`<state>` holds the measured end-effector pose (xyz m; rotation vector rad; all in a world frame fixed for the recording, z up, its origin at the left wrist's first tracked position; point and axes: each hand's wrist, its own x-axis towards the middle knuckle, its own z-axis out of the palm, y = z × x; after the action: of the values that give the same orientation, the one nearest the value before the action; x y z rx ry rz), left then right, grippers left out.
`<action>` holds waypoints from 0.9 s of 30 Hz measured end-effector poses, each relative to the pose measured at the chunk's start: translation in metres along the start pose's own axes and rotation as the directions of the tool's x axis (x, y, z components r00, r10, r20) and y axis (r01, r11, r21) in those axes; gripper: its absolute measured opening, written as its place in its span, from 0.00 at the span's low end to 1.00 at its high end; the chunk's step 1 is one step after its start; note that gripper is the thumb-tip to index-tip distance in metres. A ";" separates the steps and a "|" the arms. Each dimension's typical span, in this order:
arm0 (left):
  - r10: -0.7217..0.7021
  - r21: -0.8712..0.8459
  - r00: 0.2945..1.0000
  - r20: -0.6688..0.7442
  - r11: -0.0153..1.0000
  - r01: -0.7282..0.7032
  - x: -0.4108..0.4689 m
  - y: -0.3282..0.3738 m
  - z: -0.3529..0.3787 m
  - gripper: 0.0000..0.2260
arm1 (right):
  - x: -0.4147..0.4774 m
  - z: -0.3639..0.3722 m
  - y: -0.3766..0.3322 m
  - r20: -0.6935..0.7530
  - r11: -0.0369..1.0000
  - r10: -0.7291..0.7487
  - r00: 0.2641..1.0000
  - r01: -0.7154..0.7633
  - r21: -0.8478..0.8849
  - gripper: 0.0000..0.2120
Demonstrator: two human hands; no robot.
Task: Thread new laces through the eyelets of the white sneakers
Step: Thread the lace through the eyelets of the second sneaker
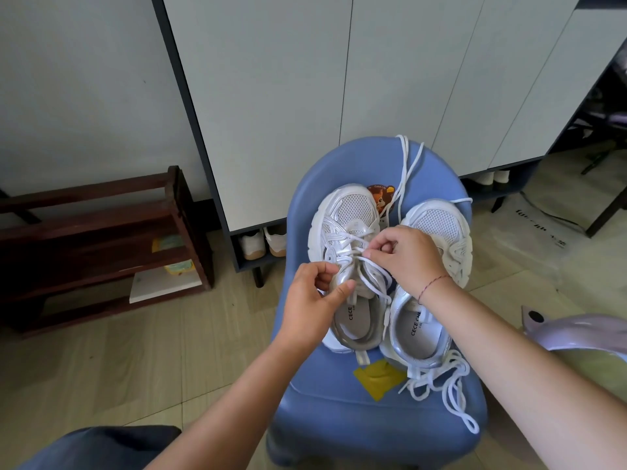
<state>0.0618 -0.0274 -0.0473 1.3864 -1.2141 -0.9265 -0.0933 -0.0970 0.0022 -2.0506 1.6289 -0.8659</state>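
Note:
Two white sneakers lie side by side on a blue plastic chair [339,422], toes pointing away from me. My left hand [314,300] grips the tongue and lace side of the left sneaker [342,215]. My right hand [405,256] pinches a white lace [375,266] that is partly threaded across that shoe's eyelets. The right sneaker [437,225] sits partly under my right wrist. A second loose white lace [407,167] trails over the chair's back edge. Another bundle of laces [448,385] lies heaped by the right shoe's heel.
A yellow paper scrap [376,376] lies on the chair seat near the heels. A dark wooden rack [101,239] stands on the left. Behind the chair is a white cabinet [305,96] with shoes in its low gap. A pale purple object [583,330] sits at right.

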 end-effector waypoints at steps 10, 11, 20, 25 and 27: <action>0.006 0.005 1.000 -0.005 1.000 -0.006 -0.002 0.002 0.002 0.11 | 0.013 -0.006 -0.007 0.106 0.983 -0.058 0.993 0.075 -0.165 0.06; 0.008 0.005 1.000 -0.005 1.000 -0.008 -0.002 0.003 0.002 0.11 | 0.014 -0.007 -0.010 0.094 0.981 -0.060 0.994 0.077 -0.178 0.06; 0.022 0.025 1.000 -0.014 0.999 -0.022 -0.002 0.002 0.003 0.11 | 0.030 -0.012 -0.026 0.211 0.991 -0.016 0.977 0.044 -0.127 0.04; 0.021 0.031 1.000 -0.019 0.999 -0.020 -0.001 0.001 0.003 0.11 | 0.026 -0.017 -0.017 0.251 0.987 0.054 0.966 -0.090 0.136 0.05; 0.021 0.027 1.000 -0.023 0.999 -0.020 -0.001 0.001 0.003 0.11 | 0.019 -0.021 -0.007 0.241 0.988 0.071 0.968 -0.102 0.118 0.11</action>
<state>0.0585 -0.0270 -0.0472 1.3998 -1.2247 -0.8804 -0.0996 -0.1119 0.0271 -1.8977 1.4818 -0.6510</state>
